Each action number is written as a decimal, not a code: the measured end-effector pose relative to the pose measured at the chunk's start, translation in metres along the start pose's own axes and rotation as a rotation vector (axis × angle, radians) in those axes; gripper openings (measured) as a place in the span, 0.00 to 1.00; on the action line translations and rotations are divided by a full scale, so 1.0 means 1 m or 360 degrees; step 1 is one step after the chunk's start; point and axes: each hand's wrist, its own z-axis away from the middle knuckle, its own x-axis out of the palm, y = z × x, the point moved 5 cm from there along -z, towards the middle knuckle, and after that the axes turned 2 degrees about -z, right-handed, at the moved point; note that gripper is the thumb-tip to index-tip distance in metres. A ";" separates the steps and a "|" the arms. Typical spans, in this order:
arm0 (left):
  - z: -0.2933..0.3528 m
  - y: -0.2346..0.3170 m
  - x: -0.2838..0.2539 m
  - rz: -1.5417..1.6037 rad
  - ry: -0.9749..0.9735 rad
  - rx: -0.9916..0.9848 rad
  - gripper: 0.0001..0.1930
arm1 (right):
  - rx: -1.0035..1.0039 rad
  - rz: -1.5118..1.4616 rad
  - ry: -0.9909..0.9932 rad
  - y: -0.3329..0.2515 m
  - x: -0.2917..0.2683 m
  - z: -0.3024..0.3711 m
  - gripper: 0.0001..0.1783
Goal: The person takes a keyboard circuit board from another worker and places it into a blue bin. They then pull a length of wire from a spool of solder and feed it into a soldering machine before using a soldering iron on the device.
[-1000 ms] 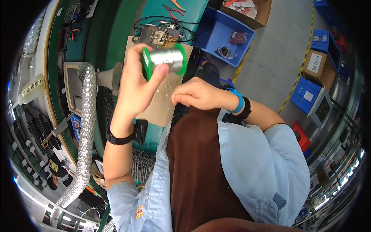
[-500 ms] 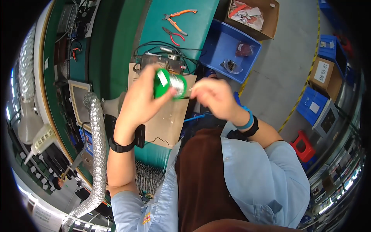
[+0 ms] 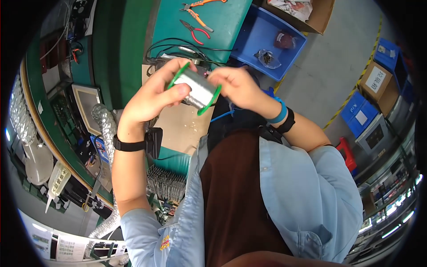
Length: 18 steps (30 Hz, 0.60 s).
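Above the workbench, a spool of silver wire (image 3: 195,89), apparently solder wire, with green end flanges, is held tilted. My left hand (image 3: 153,93) grips it at the left flange, the thumb lying along the wound wire. Close against the far side of the right flange is my right hand (image 3: 242,89), its fingers curled together. What those fingertips pinch, if anything, is hidden behind the flange. Beneath the spool lies a brown cardboard sheet (image 3: 180,127) with small pale crumbs on it. A small metal device (image 3: 167,58) with black cables is partly covered by my left hand.
Red-handled pliers (image 3: 195,32) and orange-handled cutters (image 3: 196,17) lie on the green mat (image 3: 171,29). A blue bin (image 3: 249,38) with bagged parts stands to the right. On the left runs a silver duct hose (image 3: 103,118). A rack of thin pins (image 3: 167,182) sits near my left elbow.
The spool has turned so its wound wire faces up. My right hand has moved in from the side to the right flange. The whole view has shifted slightly.
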 end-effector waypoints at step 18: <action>-0.009 0.002 -0.147 -0.1365 0.1648 0.0326 0.36 | 0.0089 0.0160 0.0151 -0.009 -0.005 0.031 0.15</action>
